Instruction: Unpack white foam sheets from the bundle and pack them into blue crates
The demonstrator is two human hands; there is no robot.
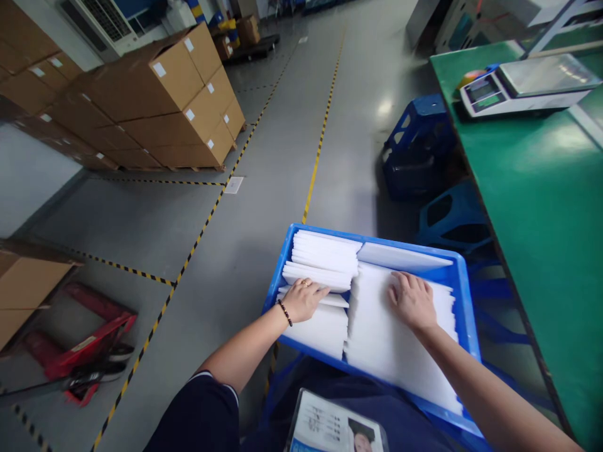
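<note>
A blue plastic crate point(372, 237) holds two rows of thin white sheets that look like foam. In the left row, the smaller white sheets point(325, 248) stand packed on edge. My left hand point(304, 301) rests on this row, its index finger stretched to the right and the other fingertips partly hidden among the sheets. Larger white sheets point(377, 333) fill the right row, and one of them leans at the crate's far wall. On top of this row lies my right hand point(413, 301), fingers apart and slightly bent, with nothing visible gripped.
To the right runs a green table point(541, 207) bearing a digital scale point(527, 85). Blue stools point(419, 138) stand beneath its edge. Stacked cartons point(155, 107) and a red pallet jack point(85, 351) are at left. Yellow-black tape point(193, 251) marks the grey floor.
</note>
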